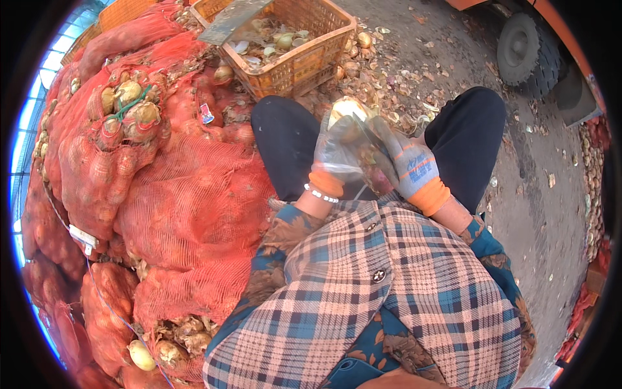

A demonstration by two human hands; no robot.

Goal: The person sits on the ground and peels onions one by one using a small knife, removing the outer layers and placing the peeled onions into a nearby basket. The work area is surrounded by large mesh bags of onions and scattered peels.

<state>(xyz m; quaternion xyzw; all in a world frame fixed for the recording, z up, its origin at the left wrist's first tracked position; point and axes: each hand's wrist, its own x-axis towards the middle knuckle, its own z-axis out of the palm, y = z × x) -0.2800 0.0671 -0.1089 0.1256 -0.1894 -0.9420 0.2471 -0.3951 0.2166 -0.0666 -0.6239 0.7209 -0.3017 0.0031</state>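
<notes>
My left hand (336,146), in a grey glove with an orange cuff and a clear plastic layer over it, holds a pale, partly peeled onion (347,108) between my knees. Close beside it, my right hand (410,158) wears a grey and orange work glove bearing blue print. A broad, dark knife blade (378,148) slants between the hands, against the right palm and fingers. Its upper end reaches the onion's side; the handle is hidden. Blurred brownish-purple material (376,175) shows below the blade.
An orange plastic crate (301,63) ahead holds onions and peelings, with a flat metal sheet (233,22) across its corner. Red mesh sacks of onions (194,194) pile up on my left. Onion skins (393,82) litter the ground. A vehicle wheel (522,51) stands far right.
</notes>
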